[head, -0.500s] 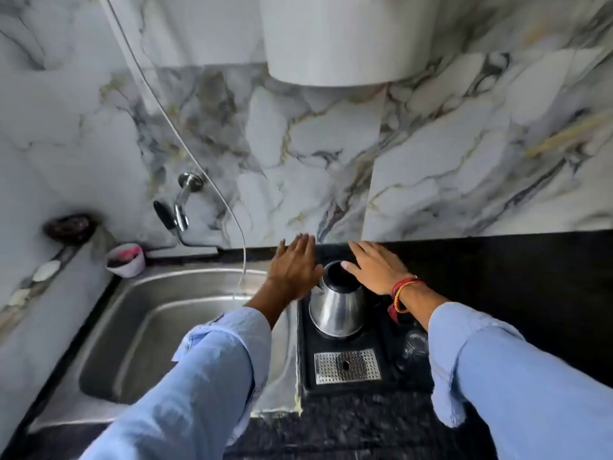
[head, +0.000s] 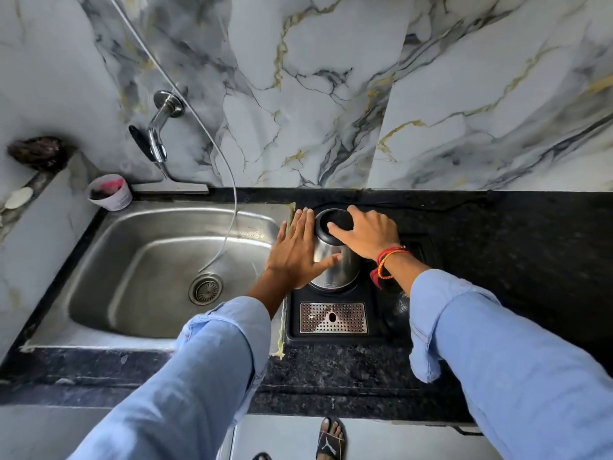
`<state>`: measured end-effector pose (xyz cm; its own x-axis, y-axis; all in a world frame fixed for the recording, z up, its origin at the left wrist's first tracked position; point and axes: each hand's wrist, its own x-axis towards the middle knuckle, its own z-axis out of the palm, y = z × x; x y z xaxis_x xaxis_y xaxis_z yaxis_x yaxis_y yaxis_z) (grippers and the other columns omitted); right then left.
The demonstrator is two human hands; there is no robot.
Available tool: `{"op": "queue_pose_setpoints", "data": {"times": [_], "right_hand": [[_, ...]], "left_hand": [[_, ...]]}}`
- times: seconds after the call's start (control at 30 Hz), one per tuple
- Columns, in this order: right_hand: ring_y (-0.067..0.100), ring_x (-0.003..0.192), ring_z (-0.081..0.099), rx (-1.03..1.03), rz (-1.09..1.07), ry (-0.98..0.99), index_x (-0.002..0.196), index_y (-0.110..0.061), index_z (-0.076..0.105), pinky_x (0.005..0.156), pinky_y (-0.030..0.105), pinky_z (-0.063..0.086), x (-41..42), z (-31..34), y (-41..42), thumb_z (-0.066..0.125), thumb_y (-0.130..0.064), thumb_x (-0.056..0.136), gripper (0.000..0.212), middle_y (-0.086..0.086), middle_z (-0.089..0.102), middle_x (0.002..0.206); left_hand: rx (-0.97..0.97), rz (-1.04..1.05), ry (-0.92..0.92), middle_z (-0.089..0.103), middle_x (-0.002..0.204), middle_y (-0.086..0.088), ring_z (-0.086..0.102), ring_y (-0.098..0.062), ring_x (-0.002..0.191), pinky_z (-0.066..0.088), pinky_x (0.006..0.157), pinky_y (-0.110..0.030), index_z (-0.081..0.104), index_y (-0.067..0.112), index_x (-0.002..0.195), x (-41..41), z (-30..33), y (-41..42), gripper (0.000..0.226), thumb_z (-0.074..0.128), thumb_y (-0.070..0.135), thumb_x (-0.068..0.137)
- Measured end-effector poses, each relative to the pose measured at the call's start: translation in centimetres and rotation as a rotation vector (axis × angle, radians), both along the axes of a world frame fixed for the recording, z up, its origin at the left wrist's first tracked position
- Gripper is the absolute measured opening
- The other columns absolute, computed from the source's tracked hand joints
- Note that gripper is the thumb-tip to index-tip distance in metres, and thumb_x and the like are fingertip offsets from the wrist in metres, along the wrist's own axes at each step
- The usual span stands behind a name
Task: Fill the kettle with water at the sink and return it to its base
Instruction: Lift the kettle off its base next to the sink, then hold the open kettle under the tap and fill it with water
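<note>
Standing upright on base [head: 335, 295]: steel kettle [head: 331, 260], black lid; left hand [head: 293, 257] flat against side, right hand [head: 366, 235] spread on lid.

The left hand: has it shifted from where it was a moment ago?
Yes. The left hand was up by the kettle's rim; now it lies lower against the steel side, thumb across the front, judged against the drip grille.

Sink to the left, kettle tray to the right, on one desk.

The sink [head: 139, 260] is set into the desk [head: 497, 260], with the tap [head: 159, 127] on the wall behind it and a cup [head: 111, 192] at its back left corner. Just right of the sink, the kettle [head: 331, 257] stands on a tray [head: 331, 336], a grille [head: 333, 318] before it; the hands [head: 295, 254] [head: 368, 235] are laid on its two sides.
</note>
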<state>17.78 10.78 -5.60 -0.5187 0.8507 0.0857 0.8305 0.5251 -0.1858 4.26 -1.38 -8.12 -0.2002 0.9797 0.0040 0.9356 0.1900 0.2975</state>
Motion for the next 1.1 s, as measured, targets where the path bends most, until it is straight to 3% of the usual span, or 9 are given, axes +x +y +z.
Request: {"op": "queue_pose_setpoints", "data": {"times": [0.17,0.27,0.4,0.6,0.7,0.87,1.0,1.1], "right_hand": [[0.04,0.084,0.065,0.042,0.04,0.032,0.109,-0.021,0.059,0.062,0.037,0.038,-0.1,-0.6,0.8,0.035,-0.075,0.071,0.07,0.017,0.071,0.091],[0.038,0.078,0.066,0.044,0.046,0.054,0.094,-0.02,0.06,0.059,0.034,0.036,0.0,-0.8,0.9,0.038,-0.073,0.071,0.062,0.015,0.071,0.083],[0.034,0.066,0.064,0.079,0.027,0.102,0.07,-0.021,0.061,0.055,0.031,0.034,-0.4,-0.7,0.4,0.046,-0.074,0.065,0.055,0.011,0.07,0.069],[0.032,0.064,0.063,0.114,0.033,0.105,0.066,-0.02,0.066,0.054,0.03,0.034,-2.5,1.9,0.3,0.047,-0.076,0.061,0.06,0.009,0.069,0.066],[0.032,0.065,0.062,0.115,0.036,0.154,0.064,-0.017,0.064,0.054,0.03,0.036,-4.7,4.1,0.1,0.047,-0.077,0.06,0.063,0.009,0.067,0.067],[0.032,0.069,0.062,0.113,0.029,0.204,0.068,-0.017,0.066,0.056,0.03,0.034,-10.2,7.5,-1.3,0.048,-0.077,0.057,0.063,0.009,0.069,0.071],[0.033,0.072,0.062,0.089,0.01,0.278,0.066,-0.015,0.066,0.057,0.031,0.033,-15.5,9.0,-2.6,0.046,-0.074,0.061,0.062,0.01,0.07,0.072],[0.039,0.094,0.058,-0.046,-0.049,0.425,0.086,-0.011,0.065,0.074,0.04,0.04,-19.5,9.1,-3.1,0.03,-0.065,0.078,0.065,0.019,0.067,0.096]], "left_hand": [[0.014,0.021,-0.039,0.0,0.171,-0.013,-0.003,-0.022,0.158,0.005,0.128,-0.046,-0.003,0.004,0.161,0.1,0.1,0.0,0.108,0.037,0.077,0.092],[0.025,0.02,-0.072,0.003,0.171,-0.013,0.0,-0.022,0.159,0.008,0.128,-0.045,0.0,0.004,0.161,0.2,0.0,0.0,0.108,0.039,0.076,0.092],[0.01,0.028,-0.216,0.022,0.165,-0.018,0.024,-0.03,0.153,0.03,0.122,-0.045,0.01,-0.002,0.159,-0.1,0.6,-0.2,0.109,0.054,0.071,0.09],[0.056,0.06,-0.283,0.039,0.152,-0.02,0.045,-0.035,0.139,0.042,0.113,-0.048,0.021,0.0,0.157,-1.8,2.8,-0.7,0.105,0.064,0.066,0.086],[0.101,0.07,-0.25,0.033,0.158,-0.021,0.039,-0.036,0.144,0.038,0.116,-0.047,0.017,-0.002,0.158,-3.8,4.5,-0.9,0.11,0.059,0.07,0.086],[0.184,0.114,-0.183,0.012,0.169,-0.02,0.007,-0.027,0.157,0.014,0.124,-0.037,0.004,-0.001,0.16,-8.8,6.4,-2.3,0.112,0.05,0.073,0.089],[0.255,0.113,-0.148,0.012,0.168,-0.022,0.006,-0.028,0.158,0.011,0.126,-0.036,0.006,-0.003,0.159,-14.3,8.1,-3.5,0.114,0.046,0.076,0.086],[0.271,0.125,-0.182,0.014,0.168,-0.021,0.011,-0.028,0.157,0.013,0.125,-0.036,0.01,-0.001,0.159,-19.1,8.4,-4.6,0.111,0.05,0.074,0.087]]}}
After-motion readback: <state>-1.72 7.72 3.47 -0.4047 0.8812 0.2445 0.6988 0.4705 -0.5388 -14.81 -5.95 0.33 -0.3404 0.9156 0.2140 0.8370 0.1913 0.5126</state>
